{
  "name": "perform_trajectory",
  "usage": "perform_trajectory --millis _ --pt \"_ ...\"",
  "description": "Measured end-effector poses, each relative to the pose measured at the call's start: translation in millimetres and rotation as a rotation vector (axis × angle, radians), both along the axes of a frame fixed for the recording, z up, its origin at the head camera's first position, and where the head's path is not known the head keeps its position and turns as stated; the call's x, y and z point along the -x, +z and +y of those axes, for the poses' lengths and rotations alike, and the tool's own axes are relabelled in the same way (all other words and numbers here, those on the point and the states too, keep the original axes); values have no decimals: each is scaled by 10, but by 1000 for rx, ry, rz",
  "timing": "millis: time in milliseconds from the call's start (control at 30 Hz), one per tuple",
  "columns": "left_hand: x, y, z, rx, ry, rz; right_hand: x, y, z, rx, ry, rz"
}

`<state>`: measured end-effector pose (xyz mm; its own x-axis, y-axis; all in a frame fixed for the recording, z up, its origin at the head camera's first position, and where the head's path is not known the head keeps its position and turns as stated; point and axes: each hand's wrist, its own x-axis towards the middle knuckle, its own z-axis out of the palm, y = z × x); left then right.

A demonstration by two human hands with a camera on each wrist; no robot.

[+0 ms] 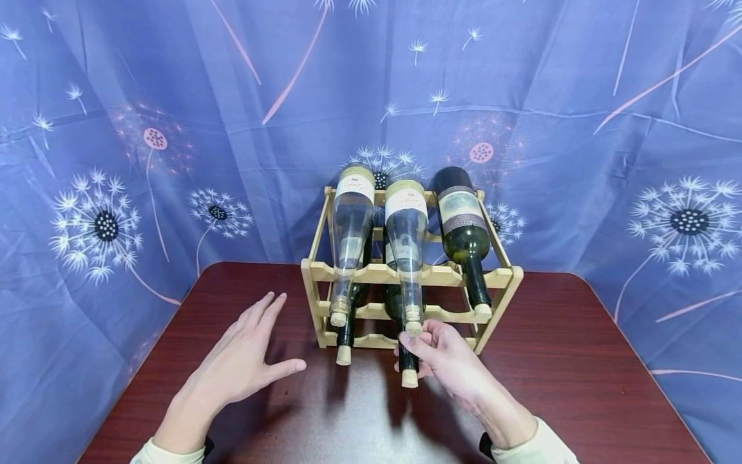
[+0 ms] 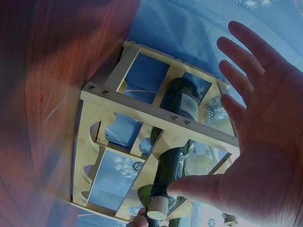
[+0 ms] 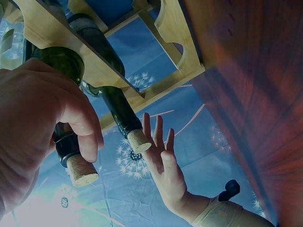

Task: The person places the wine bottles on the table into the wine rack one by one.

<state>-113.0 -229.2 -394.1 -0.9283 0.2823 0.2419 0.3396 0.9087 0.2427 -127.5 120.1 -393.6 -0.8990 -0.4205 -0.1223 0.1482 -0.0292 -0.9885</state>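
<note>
My right hand (image 1: pixel 449 357) grips the neck of a dark green wine bottle (image 3: pixel 68 146), which lies in the middle row of a wooden wine rack (image 1: pixel 379 274). Its cork end points toward me, just below the thumb. Directly above rests a clear bottle (image 1: pixel 407 235), its cork close over my fingers. Left of the rack, my left hand (image 1: pixel 237 361) is held with fingers straight and thumb spread, touching nothing. Nearest to it is another dark green bottle (image 2: pixel 165 172) in the middle row, at the rack's left side.
On the top row lie a second clear bottle (image 1: pixel 351 225) at left and a dark labelled bottle (image 1: pixel 465 238) at right, corks forward. The rack stands on a reddish-brown table (image 1: pixel 568 361). Behind hangs a blue curtain (image 1: pixel 232 148) with dandelion print.
</note>
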Motion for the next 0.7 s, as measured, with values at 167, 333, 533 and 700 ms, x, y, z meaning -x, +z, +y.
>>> perform_trajectory --millis 167,333,533,700 --pt "-3 3 0 2 0 0 30 -6 -13 1 -18 -9" --pt "-4 5 2 3 1 6 57 -20 -15 -9 -30 -4" --pt "-4 2 -3 3 2 2 89 -33 -21 -17 -44 -7" --pt "-5 5 -8 2 1 5 107 -38 -27 7 -38 -4"
